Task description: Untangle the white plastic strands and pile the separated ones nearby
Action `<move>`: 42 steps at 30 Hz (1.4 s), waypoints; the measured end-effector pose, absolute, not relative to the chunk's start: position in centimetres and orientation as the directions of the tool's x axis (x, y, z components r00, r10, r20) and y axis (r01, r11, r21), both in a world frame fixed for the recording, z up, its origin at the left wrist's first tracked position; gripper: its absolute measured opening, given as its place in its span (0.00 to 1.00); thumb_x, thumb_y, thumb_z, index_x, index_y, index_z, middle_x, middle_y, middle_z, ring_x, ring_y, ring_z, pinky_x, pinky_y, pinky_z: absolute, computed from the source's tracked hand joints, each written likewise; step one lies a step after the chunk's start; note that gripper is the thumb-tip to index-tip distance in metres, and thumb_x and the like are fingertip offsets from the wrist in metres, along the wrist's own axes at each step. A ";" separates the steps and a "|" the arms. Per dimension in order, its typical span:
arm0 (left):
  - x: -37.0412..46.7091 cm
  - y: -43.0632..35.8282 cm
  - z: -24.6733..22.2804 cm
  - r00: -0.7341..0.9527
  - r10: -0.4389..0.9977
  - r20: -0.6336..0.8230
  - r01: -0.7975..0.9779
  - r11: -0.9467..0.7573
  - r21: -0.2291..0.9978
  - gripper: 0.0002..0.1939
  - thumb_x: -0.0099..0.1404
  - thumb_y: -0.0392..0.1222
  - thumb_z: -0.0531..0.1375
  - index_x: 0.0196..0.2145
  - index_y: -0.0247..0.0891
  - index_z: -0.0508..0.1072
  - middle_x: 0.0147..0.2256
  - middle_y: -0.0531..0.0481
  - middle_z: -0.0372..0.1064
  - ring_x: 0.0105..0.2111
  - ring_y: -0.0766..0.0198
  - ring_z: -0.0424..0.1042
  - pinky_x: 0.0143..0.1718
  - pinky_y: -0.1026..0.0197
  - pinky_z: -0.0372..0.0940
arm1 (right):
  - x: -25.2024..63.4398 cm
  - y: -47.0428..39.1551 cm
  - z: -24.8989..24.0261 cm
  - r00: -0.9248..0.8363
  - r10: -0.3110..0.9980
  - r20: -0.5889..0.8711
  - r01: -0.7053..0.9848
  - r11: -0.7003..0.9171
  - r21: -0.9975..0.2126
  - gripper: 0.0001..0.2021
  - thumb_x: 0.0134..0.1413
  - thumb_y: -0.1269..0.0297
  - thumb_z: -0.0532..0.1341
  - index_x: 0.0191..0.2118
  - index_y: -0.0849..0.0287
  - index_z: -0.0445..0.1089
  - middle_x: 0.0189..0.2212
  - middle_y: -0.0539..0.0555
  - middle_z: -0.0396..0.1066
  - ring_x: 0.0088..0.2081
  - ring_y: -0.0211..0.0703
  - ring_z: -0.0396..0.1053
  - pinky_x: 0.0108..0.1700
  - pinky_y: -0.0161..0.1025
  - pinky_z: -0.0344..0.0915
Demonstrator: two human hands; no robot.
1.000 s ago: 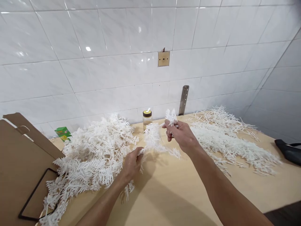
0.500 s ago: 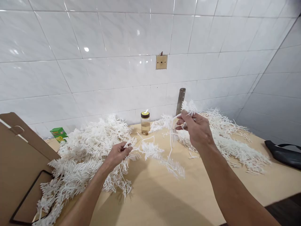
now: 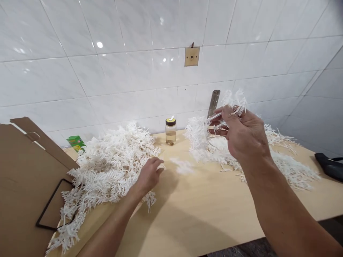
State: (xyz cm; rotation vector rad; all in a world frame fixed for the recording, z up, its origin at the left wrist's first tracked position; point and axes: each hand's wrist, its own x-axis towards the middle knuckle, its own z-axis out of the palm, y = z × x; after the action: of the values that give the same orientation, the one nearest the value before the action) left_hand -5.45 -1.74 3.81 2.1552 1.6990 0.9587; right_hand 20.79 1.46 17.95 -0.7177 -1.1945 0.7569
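Observation:
My right hand (image 3: 245, 134) is closed on a bunch of white branching plastic-looking sprigs (image 3: 235, 101). Stems stick out between its fingers, and part of the bunch droops to the left of the hand. Over the middle of the table, a white sprig (image 3: 182, 166) is blurred by motion; whether it joins the held bunch I cannot tell. My left hand (image 3: 150, 174) is at the right edge of a big heap of white sprigs (image 3: 115, 160), thumb and forefinger apart, with nothing clearly held. More white sprigs (image 3: 292, 171) lie behind and right of my right forearm.
A clear jar with a dark lid (image 3: 170, 132) stands near the tiled wall (image 3: 128, 78). A metal strip with holes (image 3: 213, 101) leans there. At left are a cardboard box (image 3: 34, 185) and a green packet (image 3: 76, 142). A black object (image 3: 329, 167) sits at the table's (image 3: 187, 221) right.
My right hand has moved up and right, drawing the sprigs away from my left hand. The left fingers have come apart and let go of the strand. The view has shifted slightly.

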 end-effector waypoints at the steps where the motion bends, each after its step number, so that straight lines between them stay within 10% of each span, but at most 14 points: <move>1: -5.1 -1.7 3.4 0.220 0.912 0.346 0.817 -0.366 0.445 0.14 0.64 0.38 0.58 0.48 0.40 0.73 0.51 0.40 0.71 0.51 0.53 0.68 0.51 0.49 0.64 | 20.9 1.2 18.2 0.186 0.817 0.545 -0.115 0.569 -0.814 0.14 0.54 0.48 0.65 0.35 0.55 0.74 0.27 0.51 0.72 0.28 0.39 0.72 0.26 0.35 0.71; 4: -5.2 -1.6 2.4 0.400 0.894 0.201 0.864 -0.441 0.243 0.13 0.65 0.39 0.58 0.48 0.43 0.73 0.51 0.42 0.70 0.53 0.53 0.66 0.54 0.49 0.62 | 21.5 0.6 18.8 0.161 0.809 0.565 -0.052 0.579 -0.814 0.14 0.54 0.50 0.66 0.35 0.55 0.75 0.28 0.52 0.72 0.28 0.39 0.72 0.24 0.34 0.70; 9: -8.2 -0.2 2.7 0.213 0.971 0.106 0.964 -0.227 0.136 0.07 0.64 0.36 0.56 0.36 0.38 0.75 0.39 0.40 0.73 0.43 0.52 0.71 0.45 0.52 0.64 | 22.0 -0.2 19.0 0.085 0.834 0.545 -0.005 0.547 -0.837 0.16 0.52 0.48 0.66 0.33 0.59 0.75 0.28 0.54 0.73 0.29 0.40 0.71 0.24 0.34 0.71; 14: -6.3 -1.3 7.4 0.065 0.977 0.205 0.774 -0.179 0.608 0.14 0.66 0.46 0.56 0.44 0.39 0.76 0.47 0.40 0.74 0.44 0.51 0.73 0.45 0.51 0.66 | 20.6 -0.6 18.4 -0.015 0.862 0.507 0.044 0.507 -0.861 0.19 0.51 0.47 0.66 0.33 0.62 0.75 0.29 0.56 0.73 0.29 0.40 0.71 0.25 0.36 0.74; 18: -1.5 -4.2 11.8 0.387 0.904 0.181 0.378 -0.335 0.863 0.22 0.58 0.53 0.65 0.48 0.40 0.76 0.45 0.42 0.76 0.42 0.51 0.75 0.40 0.55 0.69 | 18.6 -0.5 17.6 -0.040 0.876 0.481 0.040 0.483 -0.875 0.18 0.52 0.47 0.66 0.33 0.61 0.74 0.28 0.55 0.72 0.28 0.40 0.71 0.25 0.36 0.74; 27: 3.4 -3.1 11.6 0.136 0.958 0.252 0.082 -0.264 0.961 0.11 0.58 0.45 0.63 0.35 0.35 0.75 0.35 0.46 0.74 0.35 0.58 0.71 0.36 0.57 0.67 | 13.9 0.2 16.5 -0.053 0.975 0.214 -0.319 0.187 -0.929 0.19 0.51 0.46 0.65 0.30 0.59 0.68 0.28 0.53 0.71 0.23 0.39 0.70 0.21 0.35 0.68; 42: -2.5 -1.7 7.3 0.178 0.939 -0.294 -0.003 0.300 0.954 0.20 0.58 0.54 0.63 0.39 0.34 0.75 0.13 0.62 0.52 0.10 0.77 0.43 0.15 0.67 0.38 | 22.3 8.5 7.3 -0.091 0.994 0.053 0.184 0.070 -0.980 0.14 0.40 0.59 0.71 0.28 0.60 0.68 0.25 0.51 0.67 0.29 0.38 0.67 0.24 0.33 0.68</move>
State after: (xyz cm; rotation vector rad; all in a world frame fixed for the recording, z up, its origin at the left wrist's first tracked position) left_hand -2.55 -1.72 7.29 1.0427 1.1869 0.8749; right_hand 22.27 8.52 7.34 -1.2572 -1.4404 1.1308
